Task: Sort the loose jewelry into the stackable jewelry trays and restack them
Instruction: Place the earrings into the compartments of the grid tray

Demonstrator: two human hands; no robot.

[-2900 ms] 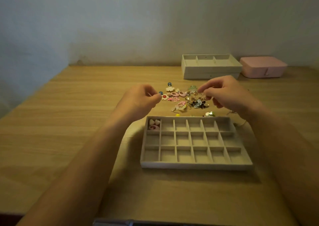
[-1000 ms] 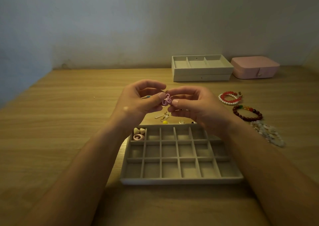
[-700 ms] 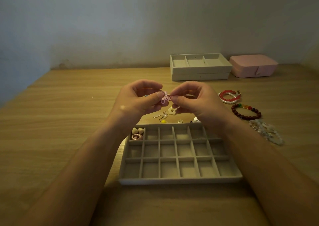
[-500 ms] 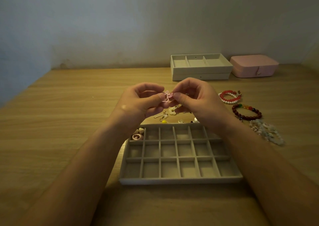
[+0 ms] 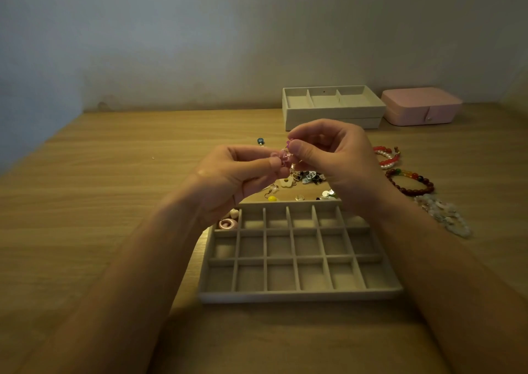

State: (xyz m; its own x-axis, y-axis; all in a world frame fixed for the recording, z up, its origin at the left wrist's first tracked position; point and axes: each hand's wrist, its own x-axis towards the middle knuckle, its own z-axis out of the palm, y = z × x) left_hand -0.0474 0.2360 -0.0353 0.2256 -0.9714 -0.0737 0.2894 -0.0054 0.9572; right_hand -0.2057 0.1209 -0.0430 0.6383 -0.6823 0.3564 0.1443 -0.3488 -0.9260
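Wood-grain table [image 5: 114, 202] meets a pale wall under dim light. Above its middle, a small pink jewelry piece [image 5: 281, 155] is held in the air between both hands. The left hand [image 5: 237, 179] pinches it with thumb and curled fingers, and the right hand [image 5: 334, 156] pinches it from the other side with thumb and forefinger. How the piece is shaped cannot be told.

Just below the hands sits a beige grid tray [image 5: 300, 296] of 18 compartments in 3 rows. Its far-left compartment holds a pink ring-shaped piece [image 5: 227, 224] and a pale heart [image 5: 234, 213].

Just beyond the tray lies a loose jewelry pile [image 5: 308, 176], with a yellow bead [image 5: 272, 198] near the tray's far edge and a blue bead [image 5: 260, 141] farther back.

To the right lie a red-and-white bracelet [image 5: 385, 156], a dark red bracelet [image 5: 411, 182] and a clear-bead bracelet [image 5: 445, 216].

Against the wall stand 2 stacked trays [image 5: 334, 113], the upper with 3 compartments, beside a closed pink box [image 5: 420, 108].
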